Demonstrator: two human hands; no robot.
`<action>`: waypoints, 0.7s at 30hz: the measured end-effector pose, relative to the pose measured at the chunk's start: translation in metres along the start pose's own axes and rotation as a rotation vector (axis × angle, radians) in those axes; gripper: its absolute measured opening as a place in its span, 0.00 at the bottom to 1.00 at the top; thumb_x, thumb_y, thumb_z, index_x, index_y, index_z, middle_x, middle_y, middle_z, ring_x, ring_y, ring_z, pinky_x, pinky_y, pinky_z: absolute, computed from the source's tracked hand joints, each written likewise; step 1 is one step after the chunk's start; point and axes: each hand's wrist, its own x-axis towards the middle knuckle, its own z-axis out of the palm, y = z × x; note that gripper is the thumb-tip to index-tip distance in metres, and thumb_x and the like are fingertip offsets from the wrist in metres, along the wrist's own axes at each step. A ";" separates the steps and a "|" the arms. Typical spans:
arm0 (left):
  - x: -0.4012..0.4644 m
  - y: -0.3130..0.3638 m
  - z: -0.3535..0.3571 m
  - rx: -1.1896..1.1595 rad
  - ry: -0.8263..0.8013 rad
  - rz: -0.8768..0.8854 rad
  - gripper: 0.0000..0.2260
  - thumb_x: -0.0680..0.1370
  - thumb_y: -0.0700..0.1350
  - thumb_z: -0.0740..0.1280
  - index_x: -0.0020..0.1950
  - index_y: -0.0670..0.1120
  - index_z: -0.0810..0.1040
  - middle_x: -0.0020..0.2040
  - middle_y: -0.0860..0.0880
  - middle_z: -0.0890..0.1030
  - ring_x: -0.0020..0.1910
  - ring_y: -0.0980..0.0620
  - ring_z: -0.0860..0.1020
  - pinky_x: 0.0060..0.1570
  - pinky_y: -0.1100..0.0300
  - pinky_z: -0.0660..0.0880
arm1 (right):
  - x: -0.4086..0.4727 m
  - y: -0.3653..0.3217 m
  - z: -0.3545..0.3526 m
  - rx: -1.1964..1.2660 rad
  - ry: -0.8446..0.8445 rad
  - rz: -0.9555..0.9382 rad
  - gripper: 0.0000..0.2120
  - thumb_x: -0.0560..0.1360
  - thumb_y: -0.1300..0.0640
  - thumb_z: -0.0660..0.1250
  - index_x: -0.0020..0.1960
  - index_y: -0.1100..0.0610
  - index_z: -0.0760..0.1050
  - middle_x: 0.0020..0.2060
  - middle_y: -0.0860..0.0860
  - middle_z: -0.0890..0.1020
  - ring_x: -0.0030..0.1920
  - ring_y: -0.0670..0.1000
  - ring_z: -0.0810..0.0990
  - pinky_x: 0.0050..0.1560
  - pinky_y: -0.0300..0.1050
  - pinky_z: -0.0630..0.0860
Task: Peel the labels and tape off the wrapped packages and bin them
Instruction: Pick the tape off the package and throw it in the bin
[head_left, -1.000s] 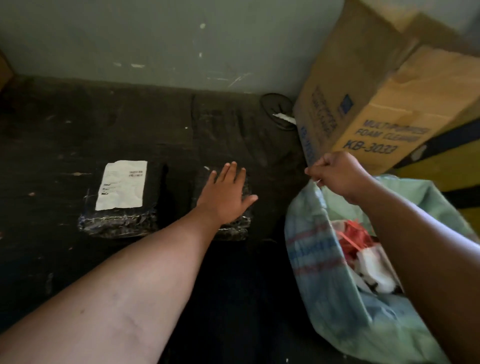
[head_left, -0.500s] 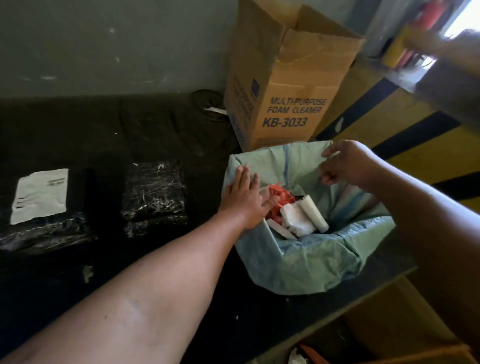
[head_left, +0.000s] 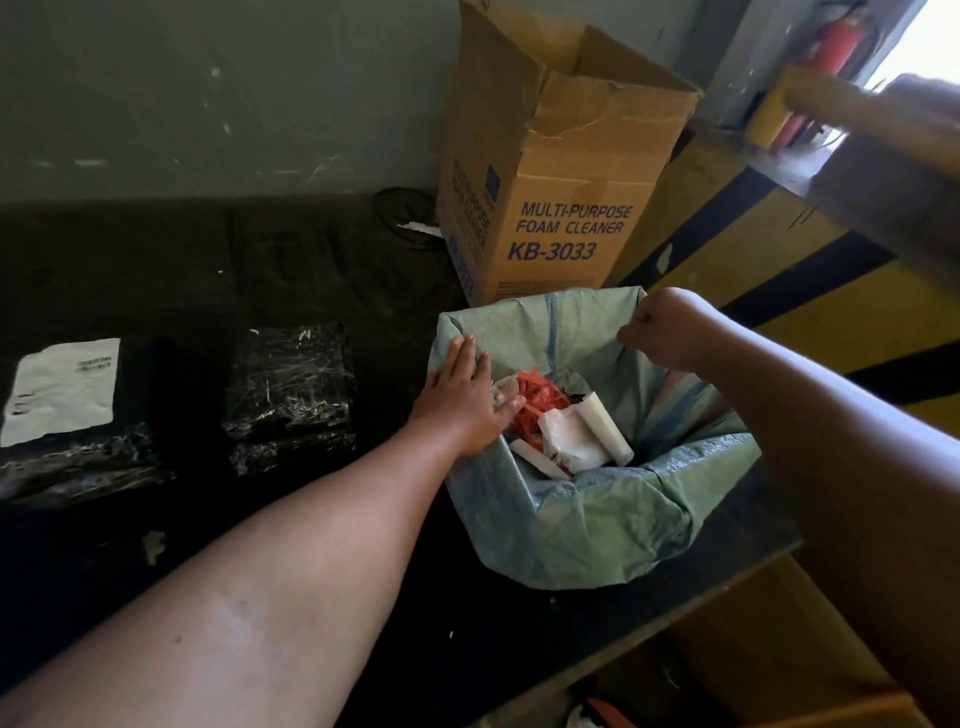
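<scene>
At the left edge of the dark counter (head_left: 156, 270) lies a labelled package (head_left: 67, 415), a bare package (head_left: 291, 389) beside it (label-free), then the left hand (head_left: 462, 400) flat-fingered over the bag (head_left: 597, 530), whose rim the right hand (head_left: 665, 332) pinches.

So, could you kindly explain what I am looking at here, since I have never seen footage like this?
There is no machine: a person wears a camera on the head, looking forward and down at their own bare arms. The left hand lies flat with straight fingers on the near rim of a green sack, used as the bin. The right hand pinches the sack's far rim to hold it open. Inside are white scraps and red strips. On the dark table lie two black wrapped packages: the left package carries a white label, the right package shows none. A cardboard box stands behind the sack.
</scene>
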 end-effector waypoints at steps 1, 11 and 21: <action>0.000 0.000 0.000 -0.002 0.003 0.001 0.40 0.81 0.68 0.51 0.84 0.45 0.43 0.82 0.46 0.33 0.79 0.50 0.30 0.80 0.45 0.41 | 0.000 0.000 0.000 -0.014 -0.037 -0.008 0.07 0.75 0.57 0.67 0.38 0.55 0.74 0.33 0.50 0.77 0.33 0.50 0.75 0.33 0.41 0.69; -0.002 0.002 -0.001 -0.004 0.015 0.011 0.39 0.82 0.67 0.51 0.84 0.45 0.44 0.82 0.46 0.33 0.80 0.49 0.31 0.80 0.45 0.41 | 0.002 0.003 0.000 -0.001 -0.125 0.017 0.16 0.76 0.47 0.68 0.40 0.59 0.79 0.34 0.54 0.82 0.34 0.53 0.80 0.36 0.44 0.76; -0.007 0.002 -0.006 0.002 0.001 0.013 0.38 0.83 0.66 0.51 0.84 0.45 0.45 0.82 0.46 0.33 0.80 0.49 0.31 0.78 0.46 0.40 | 0.007 0.005 -0.002 0.120 -0.170 0.032 0.10 0.75 0.66 0.65 0.54 0.60 0.81 0.39 0.59 0.85 0.38 0.55 0.85 0.41 0.49 0.82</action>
